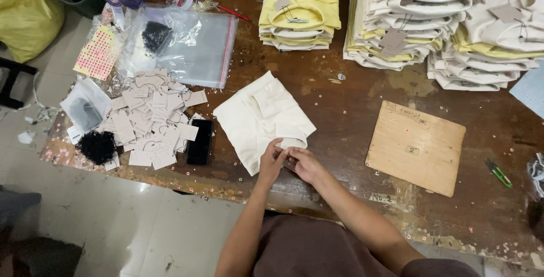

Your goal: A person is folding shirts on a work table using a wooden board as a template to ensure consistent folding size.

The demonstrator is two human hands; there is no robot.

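Low in the frame's centre, the left hand (271, 162) and right hand (304, 163) pinch together at the near corner of the folded cream garment (262, 118), which fans up-left from their fingertips. A tug could undo its fold. Farther, upper frame, folded stacks (447, 22) wait.

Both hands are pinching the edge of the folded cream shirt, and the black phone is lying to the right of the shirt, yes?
Not quite. The left hand and the right hand do meet at the near edge of the folded cream shirt, but the black phone lies to the left of the shirt, next to the pile of paper tags. The head view shows this.
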